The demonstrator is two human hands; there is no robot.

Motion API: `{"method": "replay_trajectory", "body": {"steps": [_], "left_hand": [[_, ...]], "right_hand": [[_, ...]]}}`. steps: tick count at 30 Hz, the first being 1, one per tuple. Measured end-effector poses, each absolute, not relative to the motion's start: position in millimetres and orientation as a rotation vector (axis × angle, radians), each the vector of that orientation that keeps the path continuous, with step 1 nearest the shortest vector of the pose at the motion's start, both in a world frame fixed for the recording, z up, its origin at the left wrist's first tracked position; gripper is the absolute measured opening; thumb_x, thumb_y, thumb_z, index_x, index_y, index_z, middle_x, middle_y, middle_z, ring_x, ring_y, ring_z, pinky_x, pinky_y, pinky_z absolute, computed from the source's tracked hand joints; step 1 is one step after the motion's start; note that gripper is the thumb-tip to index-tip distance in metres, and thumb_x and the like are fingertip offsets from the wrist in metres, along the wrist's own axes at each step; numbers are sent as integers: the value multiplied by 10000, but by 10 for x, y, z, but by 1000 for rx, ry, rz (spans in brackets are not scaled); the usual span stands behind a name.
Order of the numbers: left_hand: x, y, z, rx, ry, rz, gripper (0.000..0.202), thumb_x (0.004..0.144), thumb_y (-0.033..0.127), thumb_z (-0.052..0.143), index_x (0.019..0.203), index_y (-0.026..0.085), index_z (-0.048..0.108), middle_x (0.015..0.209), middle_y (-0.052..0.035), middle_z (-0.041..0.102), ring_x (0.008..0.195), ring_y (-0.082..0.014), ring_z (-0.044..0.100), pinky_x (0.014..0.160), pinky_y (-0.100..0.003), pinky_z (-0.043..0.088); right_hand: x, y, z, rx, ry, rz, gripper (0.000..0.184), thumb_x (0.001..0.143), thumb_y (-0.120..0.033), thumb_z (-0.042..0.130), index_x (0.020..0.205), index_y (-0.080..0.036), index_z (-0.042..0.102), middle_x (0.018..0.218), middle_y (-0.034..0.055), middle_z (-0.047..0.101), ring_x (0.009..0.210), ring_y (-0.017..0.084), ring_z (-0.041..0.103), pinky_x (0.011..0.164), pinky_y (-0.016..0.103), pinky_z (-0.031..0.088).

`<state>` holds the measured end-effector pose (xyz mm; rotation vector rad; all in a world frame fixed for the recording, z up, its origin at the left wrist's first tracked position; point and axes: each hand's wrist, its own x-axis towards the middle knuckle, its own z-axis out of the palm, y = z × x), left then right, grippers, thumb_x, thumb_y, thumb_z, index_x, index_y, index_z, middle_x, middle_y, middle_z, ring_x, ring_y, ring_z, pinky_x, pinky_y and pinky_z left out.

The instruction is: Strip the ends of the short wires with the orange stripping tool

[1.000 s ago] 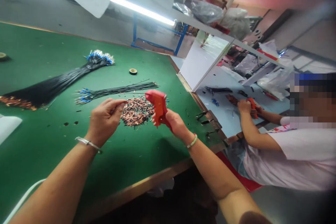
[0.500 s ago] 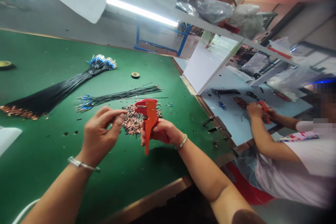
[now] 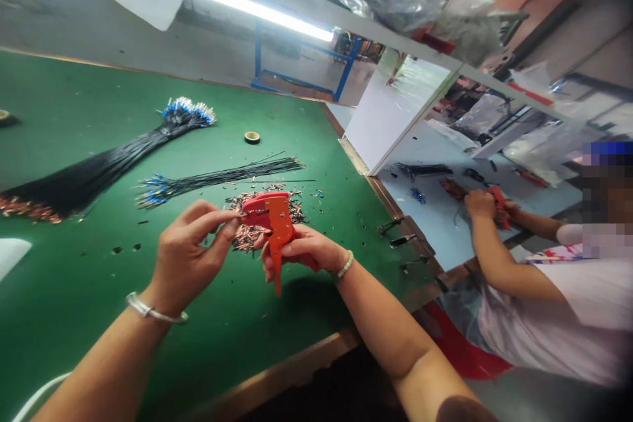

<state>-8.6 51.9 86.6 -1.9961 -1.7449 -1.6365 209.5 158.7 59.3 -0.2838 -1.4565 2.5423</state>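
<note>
My right hand grips an orange-red wire stripper, its jaws turned toward the left. Thumb and forefinger of my left hand are pinched together right at the jaw opening; whatever they hold is too small to make out. Beneath the tool lies a heap of short copper-and-black offcuts. Just behind it rests a small bundle of black wires with blue-and-silver ends on the left. A larger bundle of black wires lies farther left, with blue-and-silver tips at one end and copper-coloured tips at the other.
A roll of tape sits toward the back of the green table. Metal clamps line its right edge. At the adjoining pale table, another person holds a similar orange tool. A white panel stands between.
The wire stripper's head has swung left and tilted, so its jaws now meet my left fingertips. The left hand has barely moved, and the whole view has shifted slightly.
</note>
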Motion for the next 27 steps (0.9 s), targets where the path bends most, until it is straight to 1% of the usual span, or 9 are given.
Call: {"method": "replay_trajectory", "body": {"steps": [4,8,12,15,18,21,27], "left_hand": [[-88,523,870,-2041,-1708,-1610,79,979,237,670,965,236,747,811,20,616,695,-124,600,623,-276,485],[-103,533,855,-2069,-1665,-1567,75,979,220,667,960,238,737,812,21,618,692,-130,604,630,-288,491],[-101,536,852,-2086,-1655,-1552,79,982,212,662,976,240,735,824,22,629,699,-131,613,644,-285,504],[-95,539,853,-2093,-1641,-1572,80,984,207,660,975,237,733,825,24,628,701,-123,612,636,-268,503],[-96,543,849,-2108,-1623,-1583,85,987,193,655,984,234,730,831,28,622,694,-110,602,626,-252,495],[-104,544,844,-2110,-1598,-1598,90,984,178,656,989,235,726,842,31,624,693,-102,600,625,-241,492],[-105,545,839,-2092,-1578,-1603,95,981,175,662,992,239,730,839,34,631,688,-95,597,621,-232,485]], "right_hand": [[2119,1596,639,-321,-1511,2548,584,844,-437,828,1289,-92,675,985,98,757,851,220,762,828,375,615],[2130,1615,634,-332,-1570,2556,644,835,-539,840,1264,-83,692,993,119,766,860,203,751,846,358,602],[2112,1620,608,-373,-1609,2505,638,799,-592,857,1170,-94,716,892,65,728,816,191,729,794,343,597],[2089,1610,598,-362,-1631,2477,630,783,-631,855,1093,-102,711,858,50,709,801,183,716,775,336,597],[2070,1589,597,-328,-1612,2486,599,807,-648,832,1028,-111,684,846,45,704,758,178,718,760,347,610],[2052,1566,603,-311,-1586,2507,576,806,-653,834,959,-131,644,793,22,681,686,167,692,700,353,617],[2029,1535,620,-367,-1619,2429,554,815,-655,827,871,-143,625,701,2,635,663,152,663,614,288,567]]}}
